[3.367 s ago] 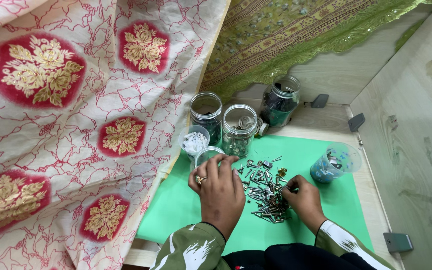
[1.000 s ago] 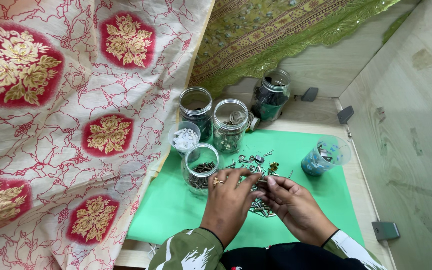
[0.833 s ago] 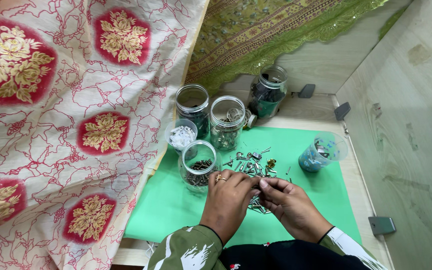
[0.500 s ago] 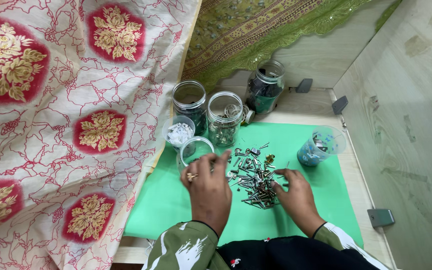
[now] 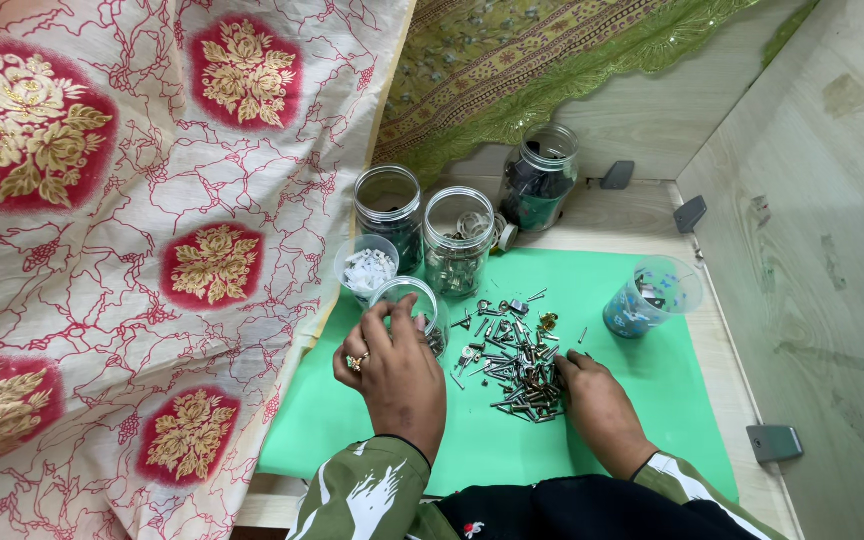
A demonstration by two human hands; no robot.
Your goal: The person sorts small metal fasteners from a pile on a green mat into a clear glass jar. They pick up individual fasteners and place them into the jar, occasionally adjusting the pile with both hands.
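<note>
Head view: your left hand [image 5: 392, 365] cups its fingers over the small jar [image 5: 414, 308], while your right hand [image 5: 592, 395], fingers curled, rests on the screw pile [image 5: 514, 355] just to its left.

A wooden shelf [image 5: 642, 215] carries a green mat [image 5: 642, 400] and jars [image 5: 458, 240].

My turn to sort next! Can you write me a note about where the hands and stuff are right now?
Left hand: fingers over the rim of the small clear jar; whether it grips anything is unclear.
Right hand: fingertips at the edge of the screw pile on the green mat.
Done: some dark bits lie in that jar.
Left: most of the pile is still loose on the mat.
</note>
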